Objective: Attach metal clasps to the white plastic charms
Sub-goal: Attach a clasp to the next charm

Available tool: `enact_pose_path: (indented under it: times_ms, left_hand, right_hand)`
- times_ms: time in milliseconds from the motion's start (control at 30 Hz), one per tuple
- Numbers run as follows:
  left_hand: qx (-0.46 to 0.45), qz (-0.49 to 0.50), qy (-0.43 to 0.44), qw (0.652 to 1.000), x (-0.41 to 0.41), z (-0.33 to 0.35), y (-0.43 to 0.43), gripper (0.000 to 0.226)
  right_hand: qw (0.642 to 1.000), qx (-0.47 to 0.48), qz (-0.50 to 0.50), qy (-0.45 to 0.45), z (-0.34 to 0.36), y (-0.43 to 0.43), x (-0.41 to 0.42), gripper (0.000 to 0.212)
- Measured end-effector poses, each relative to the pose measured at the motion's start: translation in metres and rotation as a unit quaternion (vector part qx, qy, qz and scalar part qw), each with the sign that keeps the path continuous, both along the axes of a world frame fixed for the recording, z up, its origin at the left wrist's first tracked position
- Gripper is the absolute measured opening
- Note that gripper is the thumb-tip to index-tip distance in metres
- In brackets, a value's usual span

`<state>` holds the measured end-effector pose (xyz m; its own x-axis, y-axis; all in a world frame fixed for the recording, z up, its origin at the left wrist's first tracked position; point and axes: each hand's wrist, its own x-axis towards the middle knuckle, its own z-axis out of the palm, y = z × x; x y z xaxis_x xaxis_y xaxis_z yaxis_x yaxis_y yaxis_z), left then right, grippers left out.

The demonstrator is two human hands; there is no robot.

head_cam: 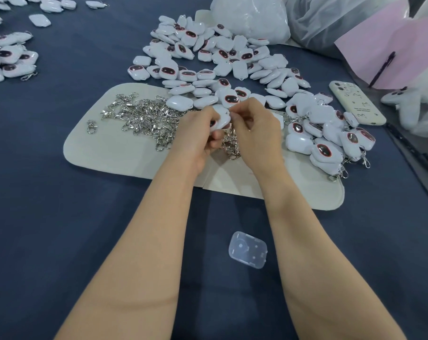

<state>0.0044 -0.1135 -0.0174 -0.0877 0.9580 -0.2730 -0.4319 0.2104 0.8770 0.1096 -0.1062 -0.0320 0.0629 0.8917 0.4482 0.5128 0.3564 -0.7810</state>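
One charm (pixel 222 118) gripped in left hand (pixel 198 130); right hand (pixel 255 130) pinches a clasp (pixel 231 141) at its far edge. Charm likely light, stiff, slick: hold by the sides.

Light's pretty decent here, soft and even from overhead, so the only real shadows are a mushy dark patch on the table (pixel 60 217) nearer the camera than the fingers (pixel 241 107), between the forearms (pixel 159 229), plus thin ones under the charms (pixel 222 55) just beyond the fingers. Those glossy charms catch little white highlights, and the plastic bag (pixel 252 18) far beyond the fingers is nearly blown out. Right at the fingers it's a touch soft, and the wide lens bends and smears everything far left and far right of them.
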Motion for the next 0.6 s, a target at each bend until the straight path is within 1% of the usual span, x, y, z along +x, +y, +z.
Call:
enact_pose_path:
  times_ms: [67, 100, 133, 167, 233, 267, 300, 333, 367, 400, 433, 500, 533, 600]
  left_hand:
    - [0.020, 0.027, 0.041, 0.999, -0.001, -0.003, 0.001, 0.010]
    - [0.029, 0.039, 0.073, 0.996, -0.001, -0.004, 0.002, 0.012]
    - [0.038, 0.050, 0.124, 0.990, -0.001, -0.006, 0.002, 0.013]
    - [0.051, 0.060, 0.193, 0.978, -0.001, -0.007, 0.001, 0.011]
    - [0.109, 0.073, 0.333, 0.934, 0.000, -0.010, -0.003, 0.008]
    - [0.140, 0.074, 0.377, 0.912, 0.001, -0.011, -0.005, 0.009]
    - [0.163, 0.073, 0.397, 0.900, 0.002, -0.012, -0.006, 0.012]
    - [0.174, 0.071, 0.398, 0.898, 0.003, -0.013, -0.006, 0.014]
    - [0.173, 0.069, 0.384, 0.905, 0.003, -0.013, -0.005, 0.015]
    - [0.160, 0.066, 0.354, 0.919, 0.003, -0.012, -0.004, 0.015]
    - [0.140, 0.064, 0.311, 0.938, 0.003, -0.011, -0.003, 0.016]
    - [0.095, 0.060, 0.189, 0.976, 0.004, -0.010, -0.002, 0.017]
    - [0.079, 0.057, 0.120, 0.988, 0.004, -0.009, -0.002, 0.017]
    - [0.061, 0.047, 0.012, 0.997, 0.004, -0.007, 0.000, 0.016]
  right_hand:
    - [0.999, 0.002, 0.007, -0.039, 0.000, -0.001, 0.000, 0.009]
    - [0.999, -0.001, 0.014, -0.051, 0.001, -0.001, 0.001, 0.009]
    - [0.998, -0.007, 0.021, -0.060, 0.001, -0.001, 0.002, 0.010]
    - [0.997, -0.015, 0.029, -0.069, 0.002, -0.001, 0.003, 0.010]
    - [0.995, -0.029, 0.039, -0.087, 0.003, -0.001, 0.005, 0.014]
    - [0.994, -0.035, 0.040, -0.092, 0.003, -0.001, 0.006, 0.016]
    - [0.994, -0.040, 0.039, -0.090, 0.003, -0.001, 0.006, 0.018]
    - [0.995, -0.046, 0.034, -0.078, 0.003, -0.001, 0.005, 0.019]
    - [0.996, -0.054, 0.028, -0.057, 0.003, -0.001, 0.004, 0.021]
    - [0.997, -0.067, 0.025, -0.027, 0.003, 0.000, 0.003, 0.021]
    - [0.996, -0.084, 0.023, 0.011, 0.003, 0.000, 0.001, 0.021]
    - [0.986, -0.126, 0.022, 0.103, 0.003, 0.002, -0.001, 0.019]
    - [0.975, -0.150, 0.028, 0.158, 0.004, 0.002, -0.001, 0.017]
    - [0.941, -0.188, 0.066, 0.275, 0.007, 0.001, 0.000, 0.017]
